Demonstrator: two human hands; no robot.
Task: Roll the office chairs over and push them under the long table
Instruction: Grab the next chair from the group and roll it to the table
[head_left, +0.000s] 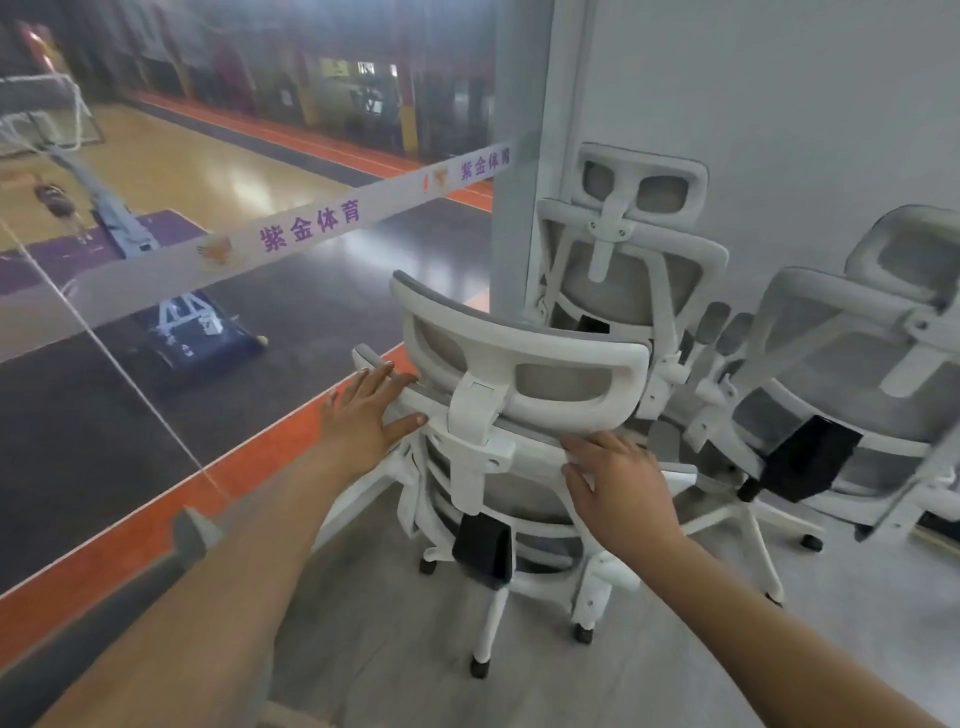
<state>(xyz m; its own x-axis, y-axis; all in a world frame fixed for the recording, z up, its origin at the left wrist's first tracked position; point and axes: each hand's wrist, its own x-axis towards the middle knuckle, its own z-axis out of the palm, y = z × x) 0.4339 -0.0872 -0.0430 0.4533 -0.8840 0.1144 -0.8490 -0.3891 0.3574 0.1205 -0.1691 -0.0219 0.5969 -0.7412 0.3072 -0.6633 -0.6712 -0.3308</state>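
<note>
White chair (519, 374), seat hidden, under both hands; table unseen.

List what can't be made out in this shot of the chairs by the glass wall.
- Long table: not in the head view at all.
- Right-hand chair: cut off by the right edge.
- Rear chair: base hidden behind the nearest chair.
- Left hand and right hand: fingertips hidden by the nearest chair's backrest frame, so grip is unclear.

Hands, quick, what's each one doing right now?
Left hand: open, fingers spread on the nearest chair backrest top.
Right hand: gripping the same backrest rim.
</note>
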